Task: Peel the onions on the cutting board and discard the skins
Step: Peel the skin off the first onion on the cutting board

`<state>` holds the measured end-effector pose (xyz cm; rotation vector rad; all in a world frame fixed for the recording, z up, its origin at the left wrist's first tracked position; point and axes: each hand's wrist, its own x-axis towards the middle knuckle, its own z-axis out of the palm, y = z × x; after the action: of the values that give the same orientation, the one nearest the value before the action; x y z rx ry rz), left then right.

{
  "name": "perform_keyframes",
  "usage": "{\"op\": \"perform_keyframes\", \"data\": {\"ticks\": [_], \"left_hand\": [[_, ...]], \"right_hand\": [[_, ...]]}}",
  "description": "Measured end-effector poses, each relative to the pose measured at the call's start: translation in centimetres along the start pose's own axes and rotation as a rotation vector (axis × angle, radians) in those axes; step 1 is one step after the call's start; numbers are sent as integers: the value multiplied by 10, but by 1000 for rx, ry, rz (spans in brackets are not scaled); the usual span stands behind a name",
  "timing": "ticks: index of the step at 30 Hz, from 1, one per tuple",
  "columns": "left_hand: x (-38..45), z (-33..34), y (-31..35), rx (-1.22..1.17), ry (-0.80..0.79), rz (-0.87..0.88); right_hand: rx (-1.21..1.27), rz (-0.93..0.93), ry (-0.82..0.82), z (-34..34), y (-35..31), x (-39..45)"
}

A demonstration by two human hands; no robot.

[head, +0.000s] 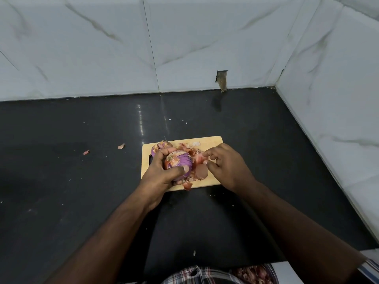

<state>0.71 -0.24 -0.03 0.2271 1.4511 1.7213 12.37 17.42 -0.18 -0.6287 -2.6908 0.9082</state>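
Both hands are working over the cutting board: the left hand is gripping a half-peeled onion, the right hand is pinching loose skins. Another onion is crowding the board's far-left corner. Dark bench is lying open leftward; tiled walls are closing off the back and right.

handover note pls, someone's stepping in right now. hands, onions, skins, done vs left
Left hand: gripping a half-peeled onion over the cutting board.
Right hand: pinching a loose skin beside it.
Second onion: on the board's far left, skin still on.
Done: part of the first onion.
Left: finish both, clear skins from the board and two scraps on the counter.
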Motion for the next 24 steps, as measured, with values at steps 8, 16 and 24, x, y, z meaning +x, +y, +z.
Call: {"op": "perform_keyframes", "data": {"ticks": [8, 16, 24], "left_hand": [[-8, 2, 10, 119, -25, 119], [-10, 2, 15, 273, -73, 157], [-8, -3, 12, 404, -103, 132]], "right_hand": [[173, 4, 68, -3, -16, -3], [374, -133, -192, -11, -47, 10], [484, -79, -189, 4, -34, 19]]}}
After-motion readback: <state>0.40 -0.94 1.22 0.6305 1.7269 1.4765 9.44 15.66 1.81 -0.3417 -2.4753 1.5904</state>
